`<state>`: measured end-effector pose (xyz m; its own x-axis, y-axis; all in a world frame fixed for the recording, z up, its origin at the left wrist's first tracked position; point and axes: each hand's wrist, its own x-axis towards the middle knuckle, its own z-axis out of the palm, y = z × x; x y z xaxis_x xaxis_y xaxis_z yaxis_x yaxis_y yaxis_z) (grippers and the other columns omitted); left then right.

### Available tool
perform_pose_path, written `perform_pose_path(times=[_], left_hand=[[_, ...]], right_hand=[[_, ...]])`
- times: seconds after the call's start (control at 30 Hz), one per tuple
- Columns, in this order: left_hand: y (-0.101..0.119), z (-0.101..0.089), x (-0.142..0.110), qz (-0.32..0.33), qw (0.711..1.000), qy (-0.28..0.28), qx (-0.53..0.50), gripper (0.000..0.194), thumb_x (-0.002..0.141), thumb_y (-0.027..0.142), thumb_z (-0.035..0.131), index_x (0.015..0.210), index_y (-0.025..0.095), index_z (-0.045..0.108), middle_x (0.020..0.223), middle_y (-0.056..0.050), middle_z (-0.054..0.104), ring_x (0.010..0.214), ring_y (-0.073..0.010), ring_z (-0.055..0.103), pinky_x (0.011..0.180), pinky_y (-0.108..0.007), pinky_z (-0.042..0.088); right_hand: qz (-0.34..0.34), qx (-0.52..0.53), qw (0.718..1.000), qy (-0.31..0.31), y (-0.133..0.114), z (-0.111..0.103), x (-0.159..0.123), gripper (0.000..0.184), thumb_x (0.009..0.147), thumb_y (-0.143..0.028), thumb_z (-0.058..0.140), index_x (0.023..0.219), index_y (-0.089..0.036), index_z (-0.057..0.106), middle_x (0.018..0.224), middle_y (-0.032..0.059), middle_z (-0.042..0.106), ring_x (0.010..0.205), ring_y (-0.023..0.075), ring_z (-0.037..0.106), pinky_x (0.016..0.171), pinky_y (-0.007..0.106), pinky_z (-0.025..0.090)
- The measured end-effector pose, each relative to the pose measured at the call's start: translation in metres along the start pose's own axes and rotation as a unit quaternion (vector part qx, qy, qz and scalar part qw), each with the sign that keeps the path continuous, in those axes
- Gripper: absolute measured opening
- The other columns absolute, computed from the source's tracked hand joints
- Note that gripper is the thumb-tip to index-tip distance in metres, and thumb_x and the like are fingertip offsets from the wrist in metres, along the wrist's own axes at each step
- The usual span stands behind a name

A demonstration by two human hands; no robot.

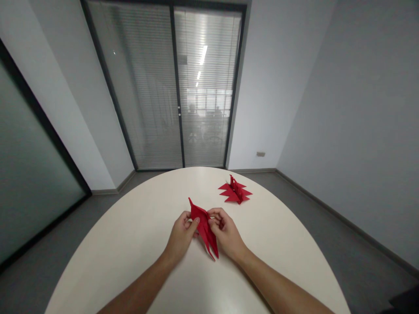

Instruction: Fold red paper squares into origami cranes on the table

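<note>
I have both hands on the red paper (202, 216) near the middle of my view, over the near half of the round table (140, 244). The left hand (182, 229) is closed on its left edge, thumb laid across the face and the fingers curled mostly out of my sight behind it. The right hand (225, 231) pinches the opposite edge between thumb and bent fingers. The paper is folded and sits at a slant between them: one slim tip points up and away to the left, and two long narrow tips run down toward me, slightly apart. I can't tell from here whether those lower tips touch the table. Beyond the right hand, well apart from it, I see a red pile (235, 192) of folded pieces on the table, their sharp points fanning out to both sides. Past the far edge I make out a dark-framed glass door (206, 87) with blinds (150, 87), and to its right a pale wall (275, 87) with a small socket (261, 154) low down, above the grey floor (306, 200).
</note>
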<state>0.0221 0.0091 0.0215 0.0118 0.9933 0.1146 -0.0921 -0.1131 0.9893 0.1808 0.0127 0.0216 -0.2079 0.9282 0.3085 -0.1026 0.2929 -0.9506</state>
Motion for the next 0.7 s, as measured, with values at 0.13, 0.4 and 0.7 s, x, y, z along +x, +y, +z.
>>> perform_pose_path(times=[0.13, 0.4, 0.7], left_hand=[[0.003, 0.001, -0.004, 0.014, 0.999, -0.001, 0.039, 0.034, 0.080, 0.051, 0.065, 0.086, 0.018, 0.058, 0.071, 0.000, 0.066, 0.056, -0.0128, 0.059, 0.053, -0.023, 0.047], [-0.002, 0.001, -0.006, -0.006, 0.998, 0.005, 0.068, 0.034, 0.079, 0.047, 0.064, 0.093, 0.016, 0.065, 0.073, -0.005, 0.071, 0.064, -0.0188, 0.066, 0.054, -0.025, 0.046], [-0.005, 0.000, -0.004, -0.012, 0.997, -0.007, 0.077, 0.022, 0.081, 0.039, 0.058, 0.086, 0.018, 0.062, 0.077, -0.005, 0.069, 0.066, -0.0169, 0.065, 0.055, -0.024, 0.045]], right_hand=[[-0.047, -0.147, 0.988, 0.031, -0.008, -0.006, 0.000, 0.016, 0.093, -0.030, 0.056, 0.106, -0.023, 0.063, 0.098, 0.0053, 0.068, 0.082, 0.0192, 0.065, 0.067, 0.030, 0.052], [-0.166, -0.279, 0.945, 0.038, -0.022, -0.013, 0.001, 0.011, 0.095, -0.027, 0.054, 0.095, -0.026, 0.066, 0.105, 0.0075, 0.068, 0.097, 0.0229, 0.064, 0.085, 0.036, 0.050], [-0.046, -0.217, 0.973, 0.059, -0.011, -0.014, 0.004, 0.019, 0.100, -0.040, 0.047, 0.094, -0.023, 0.054, 0.080, 0.0016, 0.065, 0.071, 0.0177, 0.061, 0.065, 0.029, 0.046]])
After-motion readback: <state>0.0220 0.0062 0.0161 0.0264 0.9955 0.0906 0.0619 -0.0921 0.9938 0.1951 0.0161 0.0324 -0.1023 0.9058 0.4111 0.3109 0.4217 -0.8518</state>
